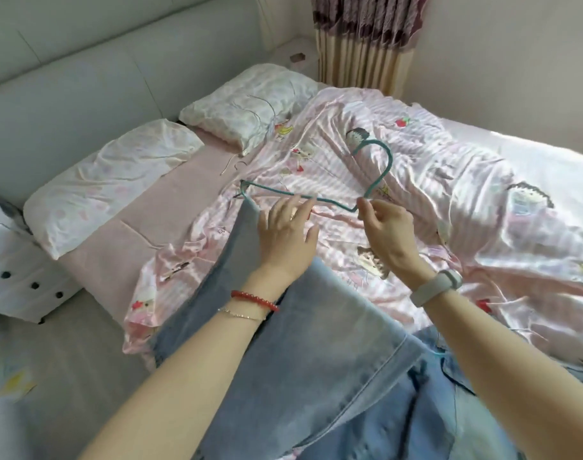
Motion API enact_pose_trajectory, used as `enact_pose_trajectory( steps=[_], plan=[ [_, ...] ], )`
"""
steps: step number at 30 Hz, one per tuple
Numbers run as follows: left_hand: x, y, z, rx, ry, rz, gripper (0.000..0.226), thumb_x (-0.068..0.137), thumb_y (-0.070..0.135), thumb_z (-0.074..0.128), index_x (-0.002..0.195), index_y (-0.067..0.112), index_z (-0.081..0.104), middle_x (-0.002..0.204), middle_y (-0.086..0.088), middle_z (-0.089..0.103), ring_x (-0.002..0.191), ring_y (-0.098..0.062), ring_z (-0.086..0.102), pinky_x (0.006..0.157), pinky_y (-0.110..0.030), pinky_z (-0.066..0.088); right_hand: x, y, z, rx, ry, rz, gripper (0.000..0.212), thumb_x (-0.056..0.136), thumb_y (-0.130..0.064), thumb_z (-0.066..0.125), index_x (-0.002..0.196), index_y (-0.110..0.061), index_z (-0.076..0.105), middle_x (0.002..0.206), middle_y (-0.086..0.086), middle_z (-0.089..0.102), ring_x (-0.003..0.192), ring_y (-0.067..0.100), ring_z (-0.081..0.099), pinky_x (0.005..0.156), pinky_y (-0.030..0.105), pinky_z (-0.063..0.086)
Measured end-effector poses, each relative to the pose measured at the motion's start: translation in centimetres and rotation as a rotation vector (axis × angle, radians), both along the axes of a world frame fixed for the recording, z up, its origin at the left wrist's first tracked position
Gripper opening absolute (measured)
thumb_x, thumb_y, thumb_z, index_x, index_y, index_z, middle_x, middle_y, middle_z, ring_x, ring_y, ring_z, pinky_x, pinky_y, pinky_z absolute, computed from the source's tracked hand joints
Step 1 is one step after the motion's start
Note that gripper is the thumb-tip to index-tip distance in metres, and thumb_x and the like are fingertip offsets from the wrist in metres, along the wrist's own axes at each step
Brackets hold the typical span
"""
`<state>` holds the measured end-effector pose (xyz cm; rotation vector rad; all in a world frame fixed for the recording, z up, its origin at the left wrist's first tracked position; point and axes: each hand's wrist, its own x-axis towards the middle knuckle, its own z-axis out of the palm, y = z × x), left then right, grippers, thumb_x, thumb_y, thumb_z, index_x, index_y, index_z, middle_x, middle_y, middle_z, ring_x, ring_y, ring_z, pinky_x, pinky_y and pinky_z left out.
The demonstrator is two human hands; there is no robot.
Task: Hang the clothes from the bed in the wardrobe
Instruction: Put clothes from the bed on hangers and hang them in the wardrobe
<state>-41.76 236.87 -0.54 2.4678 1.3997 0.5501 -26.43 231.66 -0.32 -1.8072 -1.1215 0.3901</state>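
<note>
Light blue jeans [310,343] lie across the pink quilt [449,200], one leg lifted toward a teal wire hanger [336,202]. The hanger is held above the quilt, its hook pointing away from me. My right hand [386,234] pinches the hanger at the base of the hook. My left hand [286,234] reaches along the hanger's bar with fingers stretched out, beside the raised jeans leg. Whether the jeans leg hangs over the bar or is only pressed against it I cannot tell.
Two pale pillows [117,180] lie at the padded headboard [84,78] on the left. A curtain [363,38] hangs at the back. A white garment with dark buttons [21,277] lies at the left edge.
</note>
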Motion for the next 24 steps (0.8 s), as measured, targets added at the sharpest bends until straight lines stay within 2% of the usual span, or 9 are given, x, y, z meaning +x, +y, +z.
enact_pose_trajectory(
  steps=[3, 6, 8, 9, 12, 15, 17, 20, 24],
  plan=[
    [1.1, 0.5, -5.8, -0.264, 0.142, -0.016, 0.054, 0.095, 0.031, 0.041, 0.145, 0.029, 0.021, 0.155, 0.001, 0.012, 0.141, -0.018, 0.006, 0.114, -0.049, 0.003, 6.2, 2.8, -3.9, -0.126, -0.068, -0.064, 0.035, 0.093, -0.030, 0.048, 0.070, -0.009, 0.065, 0.074, 0.022, 0.066, 0.067, 0.030, 0.056, 0.063, 0.037, 0.042],
    [1.2, 0.1, -12.1, -0.479, 0.305, -0.019, 0.058, 0.095, 0.039, 0.037, 0.146, 0.034, 0.009, 0.156, 0.002, -0.004, 0.143, -0.022, -0.005, 0.113, -0.053, -0.004, 10.4, 5.3, -9.0, -0.234, -0.161, -0.093, 0.037, 0.095, -0.035, 0.043, 0.065, -0.016, 0.055, 0.073, 0.019, 0.063, 0.070, 0.032, 0.055, 0.062, 0.036, 0.038],
    [1.4, -0.1, -16.2, -0.555, 0.412, -0.023, 0.062, 0.094, 0.045, 0.036, 0.146, 0.036, 0.003, 0.156, 0.001, -0.010, 0.142, -0.024, -0.010, 0.113, -0.054, -0.006, 11.7, 6.8, -13.4, -0.384, -0.249, -0.089, 0.031, 0.095, -0.035, 0.041, 0.092, -0.012, 0.062, 0.094, 0.018, 0.066, 0.089, 0.035, 0.059, 0.070, 0.037, 0.041],
    [1.4, -0.2, -18.1, -0.573, 0.472, -0.029, 0.064, 0.093, 0.050, 0.035, 0.146, 0.037, 0.000, 0.156, 0.001, -0.014, 0.142, -0.025, -0.014, 0.112, -0.055, -0.008, 12.0, 7.2, -15.7, -0.473, -0.263, -0.065, 0.032, 0.095, -0.034, 0.041, 0.109, -0.011, 0.058, 0.108, 0.017, 0.063, 0.101, 0.035, 0.056, 0.079, 0.038, 0.041],
    [0.7, -0.7, -23.3, -0.609, 0.647, -0.031, 0.072, 0.090, 0.062, 0.031, 0.143, 0.040, -0.012, 0.152, 0.000, -0.025, 0.139, -0.029, -0.023, 0.106, -0.061, -0.013, 11.8, 7.0, -22.0, -0.662, -0.252, -0.013, 0.047, 0.093, -0.028, 0.042, 0.136, -0.010, 0.034, 0.138, 0.017, 0.039, 0.128, 0.033, 0.035, 0.101, 0.048, 0.028],
    [-0.7, -1.5, -26.8, -0.606, 0.744, -0.020, 0.081, 0.086, 0.067, 0.032, 0.141, 0.039, -0.020, 0.151, 0.002, -0.030, 0.137, -0.032, -0.027, 0.104, -0.066, -0.010, 9.6, 4.2, -26.6, -0.676, -0.415, 0.055, 0.056, 0.092, -0.030, 0.042, 0.142, -0.013, 0.025, 0.149, 0.013, 0.025, 0.137, 0.028, 0.022, 0.107, 0.055, 0.019],
    [-1.4, -1.7, -28.2, -0.600, 0.749, -0.039, 0.084, 0.085, 0.068, 0.034, 0.139, 0.039, -0.024, 0.150, 0.004, -0.031, 0.136, -0.031, -0.029, 0.104, -0.067, -0.007, 6.8, 1.7, -28.9, -0.696, -0.516, 0.250, 0.059, 0.092, -0.034, 0.040, 0.145, -0.017, 0.019, 0.154, 0.009, 0.015, 0.142, 0.026, 0.012, 0.110, 0.056, 0.009],
    [-1.7, -0.7, -28.6, -0.668, 0.731, -0.094, 0.083, 0.085, 0.065, 0.037, 0.140, 0.041, -0.020, 0.151, 0.007, -0.029, 0.137, -0.029, -0.027, 0.106, -0.065, -0.003, 2.9, -0.9, -30.9, -0.857, -0.608, 0.476, 0.058, 0.095, -0.043, 0.024, 0.147, -0.025, 0.006, 0.156, 0.004, 0.000, 0.143, 0.026, -0.004, 0.110, 0.059, -0.005],
    [-2.6, 0.6, -27.0, -0.734, 0.680, -0.135, 0.068, 0.094, 0.048, 0.039, 0.146, 0.037, -0.003, 0.155, 0.006, -0.015, 0.142, -0.025, -0.015, 0.112, -0.057, 0.005, 1.1, -0.3, -30.0, -0.978, -0.532, 0.448, 0.057, 0.096, -0.043, 0.020, 0.146, -0.021, 0.004, 0.156, 0.006, -0.001, 0.143, 0.028, -0.006, 0.110, 0.060, 0.002]
  ],
)
